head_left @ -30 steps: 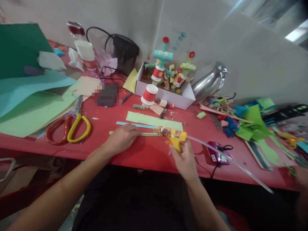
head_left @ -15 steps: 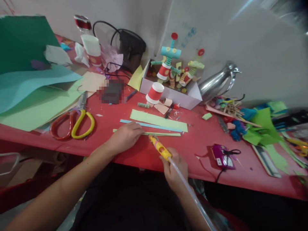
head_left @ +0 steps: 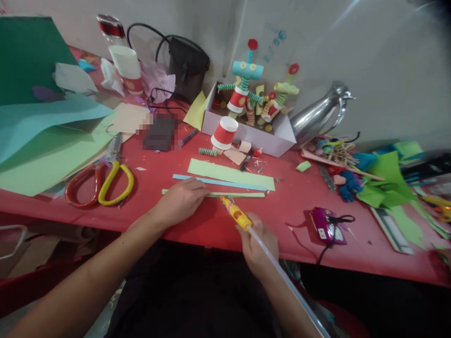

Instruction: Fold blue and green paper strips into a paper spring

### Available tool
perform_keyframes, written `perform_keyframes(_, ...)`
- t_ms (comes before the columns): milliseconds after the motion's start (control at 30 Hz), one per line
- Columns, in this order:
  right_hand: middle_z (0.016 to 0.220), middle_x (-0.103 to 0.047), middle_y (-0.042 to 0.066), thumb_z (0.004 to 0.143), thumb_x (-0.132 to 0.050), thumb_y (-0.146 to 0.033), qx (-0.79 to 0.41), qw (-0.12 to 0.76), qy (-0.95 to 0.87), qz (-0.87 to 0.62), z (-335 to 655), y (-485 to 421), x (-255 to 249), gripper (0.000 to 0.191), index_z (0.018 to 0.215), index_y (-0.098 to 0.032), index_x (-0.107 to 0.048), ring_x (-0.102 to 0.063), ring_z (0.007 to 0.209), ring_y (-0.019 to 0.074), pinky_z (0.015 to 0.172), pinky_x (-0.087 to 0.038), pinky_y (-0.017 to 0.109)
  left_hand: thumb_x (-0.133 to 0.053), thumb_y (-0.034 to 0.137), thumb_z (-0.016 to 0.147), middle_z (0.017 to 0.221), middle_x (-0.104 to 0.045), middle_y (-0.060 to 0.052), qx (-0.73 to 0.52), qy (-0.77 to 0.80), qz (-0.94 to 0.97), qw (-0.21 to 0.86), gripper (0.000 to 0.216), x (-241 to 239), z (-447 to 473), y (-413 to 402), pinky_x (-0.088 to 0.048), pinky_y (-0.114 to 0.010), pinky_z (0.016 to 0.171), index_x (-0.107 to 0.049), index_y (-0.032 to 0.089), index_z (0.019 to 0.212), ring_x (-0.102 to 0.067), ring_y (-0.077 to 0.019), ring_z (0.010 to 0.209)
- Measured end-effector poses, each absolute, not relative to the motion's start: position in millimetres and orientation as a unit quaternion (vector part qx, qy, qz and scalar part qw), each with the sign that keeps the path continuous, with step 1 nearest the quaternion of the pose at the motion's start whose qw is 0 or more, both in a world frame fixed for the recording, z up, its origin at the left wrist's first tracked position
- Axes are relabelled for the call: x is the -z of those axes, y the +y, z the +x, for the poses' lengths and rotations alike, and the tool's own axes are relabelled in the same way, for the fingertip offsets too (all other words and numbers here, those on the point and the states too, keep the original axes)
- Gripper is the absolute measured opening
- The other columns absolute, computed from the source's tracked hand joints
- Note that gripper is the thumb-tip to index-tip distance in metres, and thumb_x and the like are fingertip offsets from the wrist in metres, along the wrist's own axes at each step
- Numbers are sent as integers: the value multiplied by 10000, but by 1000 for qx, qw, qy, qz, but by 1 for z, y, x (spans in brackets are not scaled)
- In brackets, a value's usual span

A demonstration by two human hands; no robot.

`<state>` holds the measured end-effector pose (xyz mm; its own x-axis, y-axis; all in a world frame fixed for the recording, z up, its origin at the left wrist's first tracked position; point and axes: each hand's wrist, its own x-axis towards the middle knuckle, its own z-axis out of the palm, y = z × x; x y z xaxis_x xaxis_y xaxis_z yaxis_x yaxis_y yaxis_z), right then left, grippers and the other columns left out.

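Yellow plastic glue gun (head_left: pixel 237 214), nozzle (head_left: pixel 223 202) aimed far left, translucent glue stick (head_left: pixel 282 275) jutting from its rear toward near right, narrow pale-green paper strip (head_left: pixel 243 194) flat, left to right, just beyond the nozzle

Dim, soft light glints off the steel jug (head_left: pixel 314 114), while the right edge blurs.

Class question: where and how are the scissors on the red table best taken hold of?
Take the scissors by the red loop and yellow loop, probably from the near edge of the table: the loops lie on that side, while the blades point away from the person. The left hand is closer, though it is at the green strip.
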<state>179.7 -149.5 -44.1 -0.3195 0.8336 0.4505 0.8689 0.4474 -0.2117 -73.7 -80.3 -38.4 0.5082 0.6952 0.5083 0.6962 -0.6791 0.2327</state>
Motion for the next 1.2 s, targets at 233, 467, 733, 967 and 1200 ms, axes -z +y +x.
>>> perform_keyframes(233,950,-675,123,951,-447,-403,-74,273,-736,-615,205,-152,36,344,1183,-153,-488,-666,782,250,660,-516,350,-469,125,902,901,-679,-76,295,-401,-867,7,232,41,-74,-80,-518,-330,742,-696,159,939,-603,-195,848)
perform_keyframes(467,965,-664,137,950,-432,-420,-101,266,-739,-611,193,-155,33,358,1163,-144,-508,-657,840,266,706,-514,373,-477,121,894,905,-678,-80,297,-400,-867,4,231,43,-74,-79,-521,-337,743,-696,162,958,-610,-203,873)
perform_keyframes(733,919,-663,122,946,-442,-423,-69,273,-716,-639,192,-153,30,342,1137,-146,-504,-649,741,249,613,-492,341,-447,132,907,910,-677,-80,286,-402,-870,4,255,42,-74,-80,-530,-345,747,-693,169,958,-609,-204,873)
perform_keyframes(967,942,-678,124,957,-430,-377,-91,265,-746,-604,159,-158,28,310,1170,-160,-490,-662,805,255,681,-510,352,-451,136,909,907,-669,-78,282,-405,-870,-5,238,40,-74,-80,-522,-347,755,-683,164,953,-602,-205,873)
perform_keyframes(1200,933,-681,109,948,-450,-377,-106,270,-733,-615,162,-153,22,292,1149,-169,-490,-667,756,241,634,-507,327,-449,141,914,881,-665,-79,284,-403,-870,-10,235,40,-74,-80,-515,-346,760,-684,153,920,-596,-199,858)
